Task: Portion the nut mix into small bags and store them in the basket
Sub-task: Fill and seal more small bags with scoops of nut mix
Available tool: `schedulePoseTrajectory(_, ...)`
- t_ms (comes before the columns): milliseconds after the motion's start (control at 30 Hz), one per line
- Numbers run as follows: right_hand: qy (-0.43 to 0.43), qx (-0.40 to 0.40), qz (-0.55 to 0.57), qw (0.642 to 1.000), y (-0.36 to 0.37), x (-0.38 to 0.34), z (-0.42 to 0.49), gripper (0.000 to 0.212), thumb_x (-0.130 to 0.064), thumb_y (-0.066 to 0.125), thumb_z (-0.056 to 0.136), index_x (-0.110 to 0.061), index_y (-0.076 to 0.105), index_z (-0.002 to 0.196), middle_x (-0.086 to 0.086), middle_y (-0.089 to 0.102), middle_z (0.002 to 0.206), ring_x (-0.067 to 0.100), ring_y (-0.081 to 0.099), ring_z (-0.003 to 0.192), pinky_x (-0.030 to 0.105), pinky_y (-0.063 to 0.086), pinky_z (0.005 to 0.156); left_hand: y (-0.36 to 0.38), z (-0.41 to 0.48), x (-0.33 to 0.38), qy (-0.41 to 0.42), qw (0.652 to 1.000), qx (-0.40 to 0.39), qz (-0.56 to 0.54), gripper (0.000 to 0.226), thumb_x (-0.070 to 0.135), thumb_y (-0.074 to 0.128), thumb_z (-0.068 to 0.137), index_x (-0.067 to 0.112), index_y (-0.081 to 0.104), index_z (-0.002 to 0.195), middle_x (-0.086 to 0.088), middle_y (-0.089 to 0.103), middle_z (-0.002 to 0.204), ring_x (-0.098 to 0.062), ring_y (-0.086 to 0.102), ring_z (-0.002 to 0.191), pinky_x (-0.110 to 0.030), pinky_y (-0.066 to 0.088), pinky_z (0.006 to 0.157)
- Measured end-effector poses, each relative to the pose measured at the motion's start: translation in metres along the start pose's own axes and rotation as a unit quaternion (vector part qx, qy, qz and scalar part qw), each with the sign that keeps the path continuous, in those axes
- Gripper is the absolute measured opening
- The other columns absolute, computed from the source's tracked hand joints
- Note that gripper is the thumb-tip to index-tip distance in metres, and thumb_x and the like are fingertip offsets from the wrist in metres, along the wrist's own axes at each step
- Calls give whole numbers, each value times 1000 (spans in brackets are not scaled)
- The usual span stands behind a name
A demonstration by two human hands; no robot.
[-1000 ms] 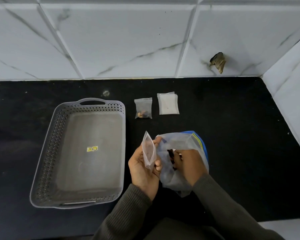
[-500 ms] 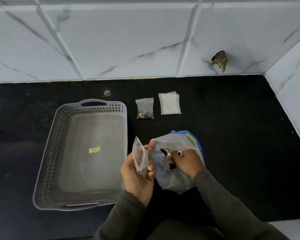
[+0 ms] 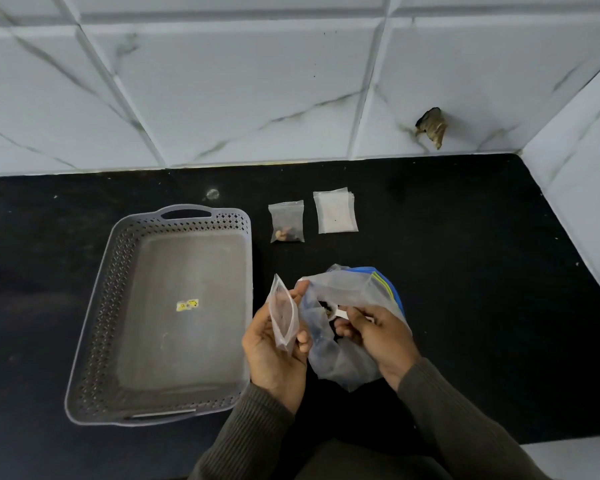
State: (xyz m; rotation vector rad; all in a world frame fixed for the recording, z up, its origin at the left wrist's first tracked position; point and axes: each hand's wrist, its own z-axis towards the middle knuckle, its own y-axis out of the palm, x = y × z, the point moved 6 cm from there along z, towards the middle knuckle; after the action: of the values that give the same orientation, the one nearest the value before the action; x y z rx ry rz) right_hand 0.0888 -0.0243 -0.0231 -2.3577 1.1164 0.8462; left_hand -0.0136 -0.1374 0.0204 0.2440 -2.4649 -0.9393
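The grip of the left hand (image 3: 271,355) is closed on a small clear bag (image 3: 284,317), thumb and fingers pinching its sides so it stands upright, mouth up, just beside the large nut-mix bag (image 3: 347,289). The right hand (image 3: 381,337) pinches what looks like a small white scoop (image 3: 342,312) at the large bag's mouth, with dark nuts showing at its tip. This appears to be the filling step for a second portion: one filled small bag (image 3: 287,223) lies on the black surface (image 3: 465,271) beside a stack of unused bags (image 3: 335,213), and none is in the grey basket (image 3: 97,306) yet. The next move likely calls for carrying the scoop level to the small bag's mouth, which must be spread wide enough to take it.
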Motion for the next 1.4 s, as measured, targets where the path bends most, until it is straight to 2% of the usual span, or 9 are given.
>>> schedulePoseTrajectory(133, -77, 19, 7, 997, -10, -2, -25, 18, -12, 54, 98, -12, 71, 98, 12, 73, 81, 13, 66, 69, 25, 56, 73, 5, -4, -1, -7, 1000, -13, -16, 48, 27, 41, 98, 7, 78, 76, -19, 73, 108, -11, 58, 44, -19, 46, 37)
schedulePoseTrajectory(267, -91, 5, 65, 994, -24, -3, -49, 19, -8, 53, 97, -7, 72, 100, 15, 73, 84, 15, 64, 72, 27, 55, 74, 4, -3, -2, 1, 999, -30, 32, 35, 33, 53, 79, 12, 81, 75, -14, 74, 108, -8, 43, 42, -17, 39, 37)
schedulePoseTrajectory(367, -91, -9, 114, 989, -36, -8, -65, 21, -7, 51, 97, -5, 71, 102, 15, 72, 83, 16, 62, 73, 31, 52, 77, 2, -1, -5, 0, 999, -32, 42, 35, 34, 53, 78, 13, 81, 77, -15, 72, 114, -9, 42, 43, -17, 39, 37)
schedulePoseTrajectory(633, -118, -44, 140, 982, -50, -26, -99, 23, -14, 54, 92, -10, 77, 95, 17, 71, 87, 12, 62, 69, 22, 51, 63, 10, -9, -11, -15, 998, -41, 38, 34, 32, 56, 79, 9, 81, 78, -11, 69, 91, -9, 46, 44, -18, 39, 38)
schedulePoseTrajectory(733, -179, -70, 114, 975, -41, -53, -125, 25, -20, 56, 86, -12, 77, 96, 16, 71, 84, 13, 62, 66, 23, 50, 60, 7, -7, -12, 3, 997, -29, 70, 35, 33, 53, 93, 10, 78, 85, -9, 68, 86, -10, 47, 47, -19, 38, 41)
schedulePoseTrajectory(867, -292, -76, 56, 952, -22, -82, -150, 24, -25, 56, 84, -21, 77, 95, 15, 71, 81, 16, 63, 63, 19, 49, 55, 4, -4, -12, 38, 989, 4, 141, 36, 44, 56, 93, 19, 72, 72, -1, 56, 64, -9, 45, 50, -21, 38, 44)
schedulePoseTrajectory(1033, -325, -60, 20, 944, -7, -86, -144, 22, -18, 55, 90, -11, 74, 97, 13, 72, 79, 18, 64, 62, 22, 52, 57, 1, -1, -14, 52, 982, 22, 180, 37, 48, 52, 96, 20, 74, 85, 3, 60, 66, -10, 50, 59, -25, 41, 54)
schedulePoseTrajectory(1233, -392, -13, -68, 917, -6, -87, -143, 18, -17, 55, 93, -16, 73, 95, 4, 73, 78, 15, 67, 62, 21, 53, 59, 4, 0, -12, 89, 978, 8, 189, 40, 44, 49, 99, 21, 73, 77, 2, 61, 68, -9, 51, 59, -25, 41, 54)
schedulePoseTrajectory(1400, -491, 64, -211, 843, -4, -91, -150, 17, -20, 58, 94, -18, 72, 102, -14, 70, 74, 0, 67, 64, 14, 53, 57, 1, 6, -12, 109, 975, 10, 193, 33, 45, 53, 96, 18, 72, 94, -3, 68, 86, -10, 58, 65, -23, 42, 50)
